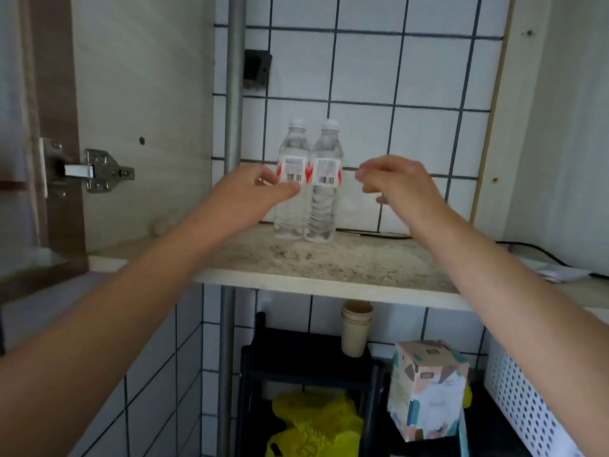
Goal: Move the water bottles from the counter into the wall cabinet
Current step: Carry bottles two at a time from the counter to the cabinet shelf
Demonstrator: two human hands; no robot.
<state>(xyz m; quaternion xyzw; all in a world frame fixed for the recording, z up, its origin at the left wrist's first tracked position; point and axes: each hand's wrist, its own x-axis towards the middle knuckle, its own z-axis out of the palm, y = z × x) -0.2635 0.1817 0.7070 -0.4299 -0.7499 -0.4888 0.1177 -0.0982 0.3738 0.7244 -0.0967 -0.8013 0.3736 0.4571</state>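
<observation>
Two clear water bottles with white caps and red-and-white labels stand upright side by side at the back of the cabinet shelf [329, 268]: the left bottle [292, 150] and the right bottle [324, 206]. My left hand [253, 196] is in front of the left bottle at label height, fingers loosely curled, thumb overlapping the bottle; I cannot tell whether it touches. My right hand [398, 183] hovers to the right of the right bottle, apart from it, fingers curled and holding nothing.
The cabinet door [33, 127] with its metal hinge [95, 173] stands open at the left. A vertical metal pipe [234, 94] runs behind the bottles. Below the shelf are stacked paper cups [356, 328], a patterned carton [428, 390], a yellow bag [313, 423], a black rack and a white perforated bin [527, 407].
</observation>
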